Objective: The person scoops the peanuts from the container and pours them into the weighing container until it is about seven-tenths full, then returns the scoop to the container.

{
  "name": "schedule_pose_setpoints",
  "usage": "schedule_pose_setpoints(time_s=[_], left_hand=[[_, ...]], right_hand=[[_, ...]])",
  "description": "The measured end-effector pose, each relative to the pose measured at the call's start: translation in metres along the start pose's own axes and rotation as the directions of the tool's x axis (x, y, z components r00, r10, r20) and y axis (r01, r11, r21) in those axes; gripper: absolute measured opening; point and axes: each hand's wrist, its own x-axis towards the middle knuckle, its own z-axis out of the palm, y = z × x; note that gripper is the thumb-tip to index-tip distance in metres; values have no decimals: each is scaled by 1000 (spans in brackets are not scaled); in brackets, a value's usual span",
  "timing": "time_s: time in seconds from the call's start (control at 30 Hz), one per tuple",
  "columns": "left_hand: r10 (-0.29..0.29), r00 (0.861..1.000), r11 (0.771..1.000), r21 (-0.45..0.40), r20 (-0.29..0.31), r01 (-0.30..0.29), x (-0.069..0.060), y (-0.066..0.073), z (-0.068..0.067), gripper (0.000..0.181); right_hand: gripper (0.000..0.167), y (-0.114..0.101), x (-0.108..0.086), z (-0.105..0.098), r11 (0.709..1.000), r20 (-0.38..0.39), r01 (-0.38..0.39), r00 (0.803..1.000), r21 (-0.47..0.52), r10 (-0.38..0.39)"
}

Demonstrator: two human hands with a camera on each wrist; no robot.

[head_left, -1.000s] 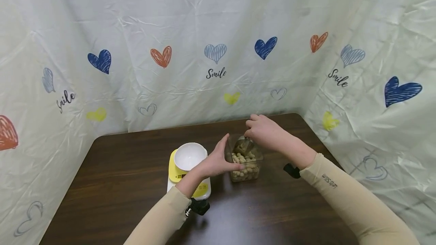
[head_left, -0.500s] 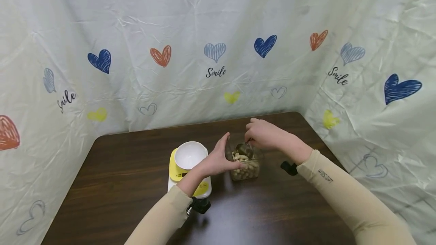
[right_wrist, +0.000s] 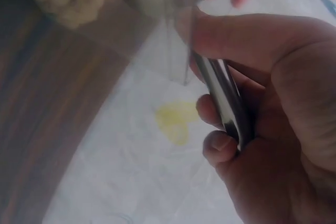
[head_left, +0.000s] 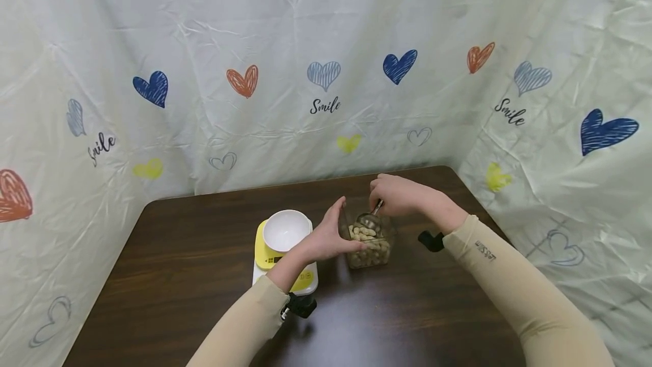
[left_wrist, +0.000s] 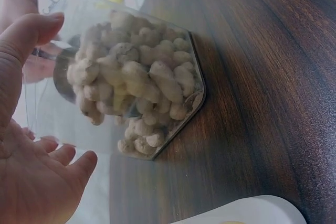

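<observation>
A clear plastic container point(head_left: 391, 235) partly filled with unshelled peanuts point(left_wrist: 136, 77) stands on the dark wooden table. My left hand point(head_left: 323, 239) holds it by its near and left sides, thumb and fingers spread around a corner. Inside, the round bowl of a metal scoop point(head_left: 369, 221) tilts just over the peanuts. My right hand point(head_left: 399, 194) grips the scoop's handle, and in the right wrist view the fingers wrap around that handle point(right_wrist: 226, 100). How many peanuts the scoop carries is hard to tell.
Left of the container stands a yellow and white kitchen scale point(head_left: 264, 256) bearing a white bowl point(head_left: 286, 230). My left forearm passes over part of the scale. A pale curtain point(head_left: 275, 146) with printed hearts hangs behind the table's back edge.
The right hand has turned and shifted the scoop inside the container; its bowl has tipped and more of its handle now shows. The left hand and container stay in place.
</observation>
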Motion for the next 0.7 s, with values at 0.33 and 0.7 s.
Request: schedule_pose_setpoints(time_s=[0.33,0.7], left_hand=[[8,1000,1000,3,-2,-8,-2,0,0,122],[-3,1000,1000,6,-3,3,-1,1,1,123]], right_hand=[[8,-1,2,0,1000,24,16,1000,12,-16],[11,10,-5,-12,983,66,-72,996,169,61]])
